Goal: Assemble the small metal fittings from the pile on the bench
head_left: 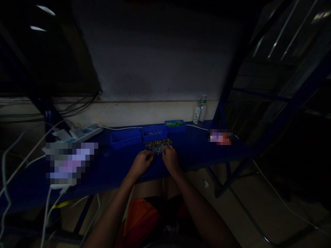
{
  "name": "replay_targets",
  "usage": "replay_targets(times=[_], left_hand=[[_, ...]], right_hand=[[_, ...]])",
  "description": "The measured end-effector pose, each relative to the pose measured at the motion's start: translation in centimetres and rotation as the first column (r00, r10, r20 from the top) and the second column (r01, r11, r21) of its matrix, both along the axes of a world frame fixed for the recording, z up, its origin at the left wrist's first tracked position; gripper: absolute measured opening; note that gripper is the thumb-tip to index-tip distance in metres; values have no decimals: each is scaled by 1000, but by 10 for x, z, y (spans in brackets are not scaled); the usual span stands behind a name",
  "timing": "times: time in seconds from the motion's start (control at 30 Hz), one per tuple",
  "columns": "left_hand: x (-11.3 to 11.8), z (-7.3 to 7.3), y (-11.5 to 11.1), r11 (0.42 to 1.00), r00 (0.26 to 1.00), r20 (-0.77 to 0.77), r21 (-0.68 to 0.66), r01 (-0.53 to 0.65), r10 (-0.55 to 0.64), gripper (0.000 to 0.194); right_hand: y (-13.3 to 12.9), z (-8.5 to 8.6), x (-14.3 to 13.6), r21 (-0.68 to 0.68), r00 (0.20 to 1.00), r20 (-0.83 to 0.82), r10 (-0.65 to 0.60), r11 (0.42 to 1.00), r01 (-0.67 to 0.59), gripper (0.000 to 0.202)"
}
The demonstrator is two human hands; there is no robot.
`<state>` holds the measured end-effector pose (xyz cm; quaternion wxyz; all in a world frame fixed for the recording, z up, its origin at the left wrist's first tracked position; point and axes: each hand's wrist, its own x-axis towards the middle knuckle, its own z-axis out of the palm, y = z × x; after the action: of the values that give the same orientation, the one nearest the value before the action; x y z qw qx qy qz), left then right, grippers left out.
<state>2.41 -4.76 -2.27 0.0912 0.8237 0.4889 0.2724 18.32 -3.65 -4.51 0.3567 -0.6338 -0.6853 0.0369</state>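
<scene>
On the blue table (193,148) lies a pile of small brass-coloured pieces (158,143). Thin silver pins or screws (159,149) are heaped at its near side. My left hand (142,162) rests at the left of the silver heap, its fingers curled and thumb and fingertips close together. Across from it, my right hand (170,159) touches the right edge of the heap with bent, pinched fingers. The dim light hides what either hand holds. Right behind the pile stands a small blue bin (154,136) with a few silver pins in it.
A larger blue bin (126,140) stands left; a blue bin (178,128) with green pieces is at right. A clear bottle (200,112) stands by the wall. A power strip (86,132) with cables and a blurred item (71,163) lie left, another blurred item (220,137) right.
</scene>
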Motion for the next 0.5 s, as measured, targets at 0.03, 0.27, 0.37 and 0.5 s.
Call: replay_targets(times=[0.03,0.27,0.37,0.5], left_hand=[[-1,0,0,1000,1000,-12,3,15,-15,24],[-2,-2,1,997,995,-65,26,76,-74,26],[-1,-3,1,995,994,-75,44,85,-81,27],[-1,-4,2,996,996,-53,47,75,-72,28]], right_hand=[[0,0,0,-1,1000,2,2,1000,-2,15],[-6,5,0,36,999,0,48,998,-48,16],[-6,5,1,91,995,-50,87,992,-82,15],[-1,3,4,143,951,-194,241,966,-216,12]])
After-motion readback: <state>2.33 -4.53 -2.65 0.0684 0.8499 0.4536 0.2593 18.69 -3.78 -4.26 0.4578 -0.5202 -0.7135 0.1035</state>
